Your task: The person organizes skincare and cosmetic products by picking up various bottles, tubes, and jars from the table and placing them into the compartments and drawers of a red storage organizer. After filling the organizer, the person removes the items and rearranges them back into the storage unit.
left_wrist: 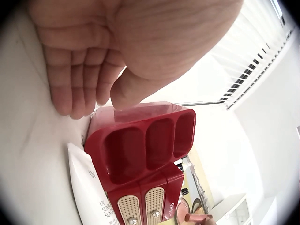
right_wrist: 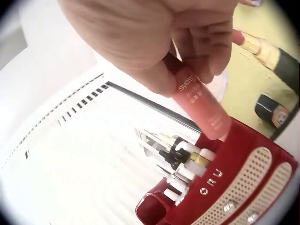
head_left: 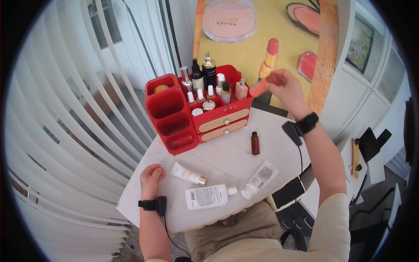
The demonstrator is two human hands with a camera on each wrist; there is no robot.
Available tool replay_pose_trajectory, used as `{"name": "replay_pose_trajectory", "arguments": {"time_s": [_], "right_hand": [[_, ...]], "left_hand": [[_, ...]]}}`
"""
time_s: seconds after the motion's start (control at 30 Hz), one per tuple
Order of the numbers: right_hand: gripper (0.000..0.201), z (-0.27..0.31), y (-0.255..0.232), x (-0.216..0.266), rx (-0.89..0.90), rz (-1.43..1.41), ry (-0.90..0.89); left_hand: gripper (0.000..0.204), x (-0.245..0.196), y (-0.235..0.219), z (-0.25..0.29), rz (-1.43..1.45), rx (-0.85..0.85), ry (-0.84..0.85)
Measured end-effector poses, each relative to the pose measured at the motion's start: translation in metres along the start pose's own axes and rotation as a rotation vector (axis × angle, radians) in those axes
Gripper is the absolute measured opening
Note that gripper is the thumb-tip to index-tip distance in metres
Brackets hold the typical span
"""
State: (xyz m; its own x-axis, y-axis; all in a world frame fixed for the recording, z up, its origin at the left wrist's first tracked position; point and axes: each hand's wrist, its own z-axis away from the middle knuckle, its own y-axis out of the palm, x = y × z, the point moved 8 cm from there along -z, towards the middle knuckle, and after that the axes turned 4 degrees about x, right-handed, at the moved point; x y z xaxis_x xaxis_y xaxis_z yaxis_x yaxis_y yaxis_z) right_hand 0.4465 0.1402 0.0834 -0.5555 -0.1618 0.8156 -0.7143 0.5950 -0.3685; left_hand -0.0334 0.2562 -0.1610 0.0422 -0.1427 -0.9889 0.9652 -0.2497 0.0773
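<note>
My right hand (head_left: 286,89) pinches a small coral bottle (right_wrist: 201,108) with a dark cap and white "syoss" lettering. It holds the bottle tilted beside the right end of the red organizer (right_wrist: 234,157), above table height. Upright in the organizer's back section stand several cosmetic bottles, among them a dark blue one with a gold pump (head_left: 209,72). Along its left side run open red compartments. My left hand (head_left: 151,177) rests at the table's left edge, fingers loosely bent and holding nothing. A white tube (head_left: 185,174) with a gold cap lies just right of it.
On the white table (head_left: 174,220) lie a white bottle (head_left: 207,196) and another white tube (head_left: 263,177), with a small brown bottle (head_left: 255,144) behind them. Vertical blinds (head_left: 78,144) hang at left. A yellow painting (head_left: 270,26) stands behind the organizer. Cables run from both wrist cameras.
</note>
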Motion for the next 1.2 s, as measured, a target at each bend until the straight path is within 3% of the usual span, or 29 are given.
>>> {"name": "replay_pose_trajectory", "arguments": {"time_s": [0.03, 0.13, 0.43, 0.5, 0.63, 0.83, 0.9, 0.93, 1.0, 1.1, 1.17, 1.2], "right_hand": [[0.040, -0.011, 0.003, 0.020, -0.017, 0.023, -0.205], [0.041, -0.039, 0.027, 0.038, 0.038, 0.130, -0.232], [0.033, -0.074, 0.090, 0.007, 0.242, 0.339, -0.210], [0.032, -0.077, 0.103, -0.010, 0.363, 0.372, -0.131], [0.035, -0.084, 0.111, -0.029, 0.367, 0.423, -0.151], [0.039, -0.074, 0.101, -0.019, 0.288, 0.329, -0.250], [0.034, -0.059, 0.071, 0.009, -0.126, 0.520, -0.572], [0.034, -0.051, 0.068, 0.012, -0.116, 0.523, -0.565], [0.025, -0.028, 0.035, 0.008, -0.328, 0.248, -0.300], [0.017, 0.016, 0.025, -0.010, -0.249, 0.372, -0.088], [0.023, 0.035, 0.038, -0.048, -0.026, 0.762, -0.019], [0.032, 0.048, 0.046, -0.072, 0.181, 0.858, 0.115]], "left_hand": [[0.020, 0.001, -0.001, -0.001, 0.004, 0.001, 0.002], [0.020, 0.003, -0.003, -0.002, 0.010, 0.010, 0.018], [0.019, 0.002, -0.003, -0.004, -0.009, 0.008, 0.014], [0.019, 0.001, -0.002, -0.003, -0.016, 0.004, 0.013], [0.019, -0.001, -0.001, -0.002, -0.026, -0.013, -0.012], [0.018, -0.002, 0.000, -0.001, -0.011, -0.006, -0.006], [0.018, -0.001, 0.000, -0.002, -0.013, -0.005, -0.004], [0.018, -0.001, -0.001, -0.002, -0.015, -0.004, 0.006], [0.018, -0.001, 0.000, -0.001, -0.012, -0.007, -0.006], [0.018, -0.001, -0.001, -0.002, -0.010, -0.007, -0.003], [0.018, 0.002, -0.002, -0.002, -0.006, -0.009, 0.002], [0.018, 0.003, -0.002, -0.003, -0.014, 0.003, 0.009]]}}
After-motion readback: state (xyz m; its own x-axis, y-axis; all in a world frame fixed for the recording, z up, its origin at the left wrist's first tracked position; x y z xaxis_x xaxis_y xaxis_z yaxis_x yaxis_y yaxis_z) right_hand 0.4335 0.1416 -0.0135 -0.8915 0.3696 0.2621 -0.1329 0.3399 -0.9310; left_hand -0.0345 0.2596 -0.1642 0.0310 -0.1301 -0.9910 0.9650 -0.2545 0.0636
